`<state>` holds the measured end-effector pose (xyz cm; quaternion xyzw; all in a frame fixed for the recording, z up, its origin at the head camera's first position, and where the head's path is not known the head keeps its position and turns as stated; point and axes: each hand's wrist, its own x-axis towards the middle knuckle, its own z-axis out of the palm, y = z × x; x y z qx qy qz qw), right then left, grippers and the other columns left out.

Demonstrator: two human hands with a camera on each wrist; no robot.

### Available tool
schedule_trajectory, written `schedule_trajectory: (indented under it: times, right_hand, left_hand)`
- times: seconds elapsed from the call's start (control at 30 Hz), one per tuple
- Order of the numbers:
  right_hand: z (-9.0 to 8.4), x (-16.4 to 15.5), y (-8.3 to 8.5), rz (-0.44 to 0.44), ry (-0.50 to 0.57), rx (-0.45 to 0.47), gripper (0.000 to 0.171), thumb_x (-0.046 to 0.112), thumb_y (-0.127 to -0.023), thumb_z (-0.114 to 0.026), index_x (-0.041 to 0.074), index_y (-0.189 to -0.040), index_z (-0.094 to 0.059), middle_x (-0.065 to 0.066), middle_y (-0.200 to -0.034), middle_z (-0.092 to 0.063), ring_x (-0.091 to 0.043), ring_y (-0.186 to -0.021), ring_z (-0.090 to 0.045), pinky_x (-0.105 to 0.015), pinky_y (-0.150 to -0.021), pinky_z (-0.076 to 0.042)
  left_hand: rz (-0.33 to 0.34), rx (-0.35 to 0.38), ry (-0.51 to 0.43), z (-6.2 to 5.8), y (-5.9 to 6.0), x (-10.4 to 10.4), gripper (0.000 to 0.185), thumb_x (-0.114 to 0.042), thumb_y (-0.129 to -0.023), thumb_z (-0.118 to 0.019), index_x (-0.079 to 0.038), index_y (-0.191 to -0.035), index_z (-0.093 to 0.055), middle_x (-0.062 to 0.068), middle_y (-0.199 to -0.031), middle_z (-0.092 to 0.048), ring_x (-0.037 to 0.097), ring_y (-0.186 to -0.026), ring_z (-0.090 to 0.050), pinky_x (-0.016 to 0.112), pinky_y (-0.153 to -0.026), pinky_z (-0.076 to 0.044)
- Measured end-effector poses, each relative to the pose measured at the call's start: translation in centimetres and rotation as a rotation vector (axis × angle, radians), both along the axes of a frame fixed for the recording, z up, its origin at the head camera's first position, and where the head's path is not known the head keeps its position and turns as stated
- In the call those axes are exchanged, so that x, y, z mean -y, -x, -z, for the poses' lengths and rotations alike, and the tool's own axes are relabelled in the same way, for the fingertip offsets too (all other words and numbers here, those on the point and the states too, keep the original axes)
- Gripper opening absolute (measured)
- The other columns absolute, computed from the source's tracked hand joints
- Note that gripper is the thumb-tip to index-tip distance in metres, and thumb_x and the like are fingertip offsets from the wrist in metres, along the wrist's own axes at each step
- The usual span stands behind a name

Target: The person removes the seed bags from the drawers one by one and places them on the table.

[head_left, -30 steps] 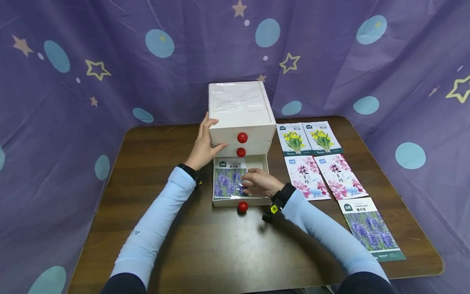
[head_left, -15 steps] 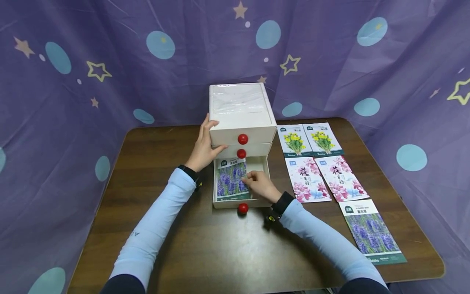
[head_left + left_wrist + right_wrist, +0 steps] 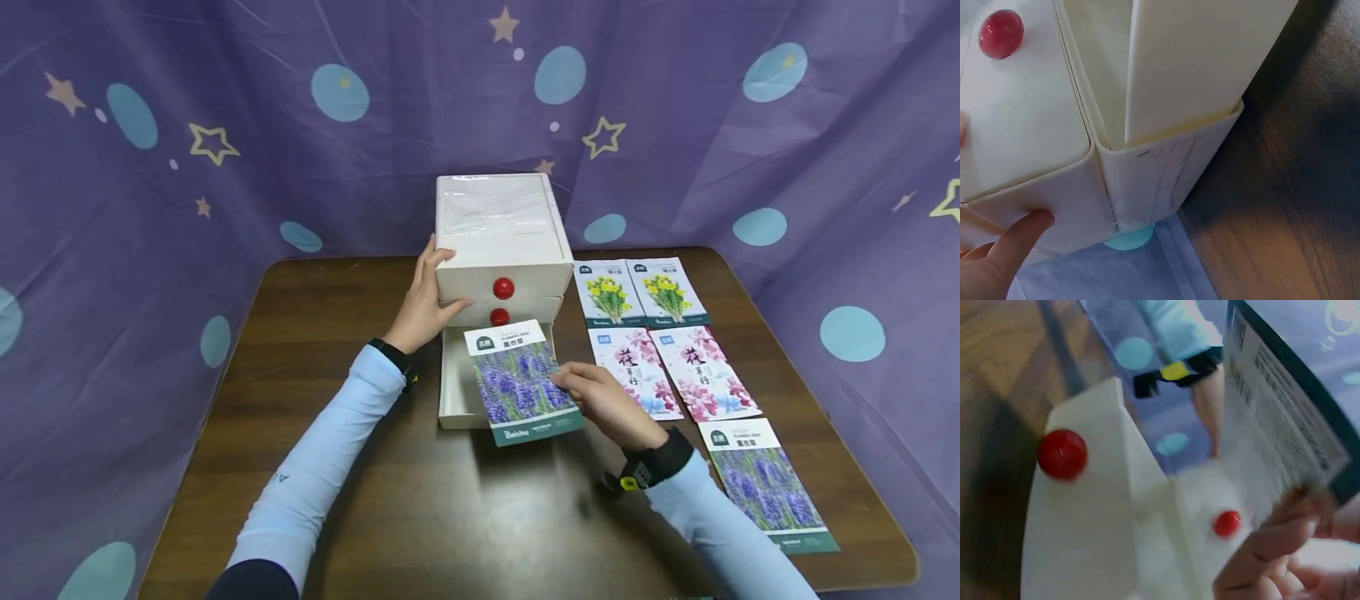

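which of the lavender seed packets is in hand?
The lavender packet over the open bottom drawer, pinched at its right edge by the right hand. The other lavender packet lies flat on the table's right side, untouched.

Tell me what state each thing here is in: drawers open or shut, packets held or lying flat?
Bottom drawer: pulled open.
Middle drawer: shut.
Top drawer: shut.
Lavender packet: lifted above the open drawer, pinched by the right hand.
Left hand: rests against the cabinet's side.
Five packets on the table: lying flat.
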<state>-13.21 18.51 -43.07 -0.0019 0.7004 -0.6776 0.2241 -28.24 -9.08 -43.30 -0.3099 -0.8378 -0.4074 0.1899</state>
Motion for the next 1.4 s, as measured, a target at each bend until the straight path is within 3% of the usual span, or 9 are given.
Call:
schedule_trajectory:
  times: [0.1,0.2,0.33,0.53,0.67,0.77,0.93,1.07,1.4]
  right_hand:
    - [-0.5,-2.6,-2.0,-0.001,-0.065,-0.027,0.035,0.029,-0.095,-0.052,-0.005,-0.102,-0.051,-0.011,-0.093,-0.058,-0.016,-0.077,-0.057,-0.03,-0.064,-0.049]
    - [-0.8,-5.7,-4.2,0.023,-0.154,-0.071,0.034,0.03,-0.096,-0.051,-0.004,-0.098,-0.051,-0.006,-0.081,-0.051,-0.014,-0.067,-0.05,-0.029,-0.058,-0.045]
    - [-0.8,-9.7,-7.1,0.048,-0.255,-0.079,0.032,0.027,-0.097,-0.048,-0.005,-0.092,-0.045,-0.004,-0.066,-0.032,-0.021,-0.052,-0.029,-0.033,-0.049,-0.031]
    - [0.9,-14.0,-11.6,0.05,-0.405,0.112,0.035,0.03,-0.098,-0.045,-0.004,-0.089,-0.042,-0.001,-0.065,-0.033,-0.015,-0.052,-0.03,-0.034,-0.049,-0.032]
    - [2.9,-15.1,-13.4,0.091,-0.559,0.231,0.036,0.034,-0.097,-0.048,0.001,-0.084,-0.043,-0.001,-0.067,-0.034,-0.014,-0.058,-0.035,-0.031,-0.053,-0.032]
    - [4.1,-15.4,-13.9,0.103,-0.751,0.188,0.033,0.033,-0.095,-0.05,0.005,-0.08,-0.046,-0.001,-0.065,-0.036,-0.015,-0.059,-0.036,-0.03,-0.055,-0.029]
    - [5.4,-15.1,-13.7,0.099,-1.033,-0.01,0.025,0.027,-0.091,-0.055,0.009,-0.074,-0.051,0.001,-0.06,-0.04,-0.015,-0.056,-0.037,-0.029,-0.054,-0.028]
    - [6.0,-14.7,-13.2,0.113,-1.073,-0.028,0.024,0.025,-0.09,-0.056,0.007,-0.073,-0.053,0.001,-0.059,-0.042,-0.016,-0.055,-0.038,-0.031,-0.052,-0.029]
    - [6.8,-14.0,-12.8,0.21,-1.116,0.065,0.032,0.03,-0.083,-0.064,-0.001,-0.077,-0.058,-0.006,-0.064,-0.054,-0.021,-0.059,-0.047,-0.033,-0.05,-0.035]
  left_hand:
    - [-0.007,0.014,0.014,0.2,0.0,0.0,0.082,-0.015,-0.075,-0.078,-0.022,-0.134,-0.02,0.013,-0.152,-0.004,0.025,-0.139,-0.013,0.044,-0.1,-0.035]
    - [-0.014,0.026,0.022,0.3,0.0,0.0,0.084,-0.016,-0.075,-0.078,-0.023,-0.134,-0.02,0.012,-0.153,-0.003,0.026,-0.138,-0.015,0.044,-0.099,-0.037]
    - [-0.011,0.044,0.02,0.0,0.0,0.0,0.084,-0.016,-0.075,-0.078,-0.025,-0.134,-0.019,0.011,-0.153,-0.001,0.03,-0.136,-0.02,0.045,-0.095,-0.041]
    - [-0.016,0.059,0.03,-0.4,0.0,-0.1,0.083,-0.015,-0.075,-0.077,-0.024,-0.134,-0.019,0.012,-0.153,-0.002,0.033,-0.135,-0.022,0.045,-0.096,-0.04]
    - [-0.019,0.056,0.024,-0.4,0.0,-0.1,0.084,-0.015,-0.075,-0.078,-0.024,-0.134,-0.019,0.014,-0.152,-0.003,0.032,-0.135,-0.021,0.046,-0.097,-0.039]
    - [-0.024,0.049,0.012,-0.3,0.0,-0.1,0.085,-0.014,-0.073,-0.079,-0.023,-0.134,-0.02,0.015,-0.152,-0.004,0.032,-0.135,-0.021,0.047,-0.097,-0.038]
    - [-0.022,0.044,0.006,-0.1,0.0,-0.2,0.085,-0.013,-0.073,-0.079,-0.023,-0.134,-0.02,0.013,-0.152,-0.005,0.03,-0.136,-0.02,0.046,-0.098,-0.038]
    - [-0.024,0.042,0.006,-0.1,0.0,-0.2,0.085,-0.013,-0.073,-0.079,-0.023,-0.134,-0.02,0.011,-0.152,-0.004,0.028,-0.137,-0.017,0.046,-0.098,-0.037]
    - [-0.026,0.042,0.006,-0.1,0.0,-0.3,0.085,-0.012,-0.073,-0.079,-0.023,-0.133,-0.02,0.012,-0.152,-0.004,0.025,-0.138,-0.015,0.046,-0.1,-0.035]
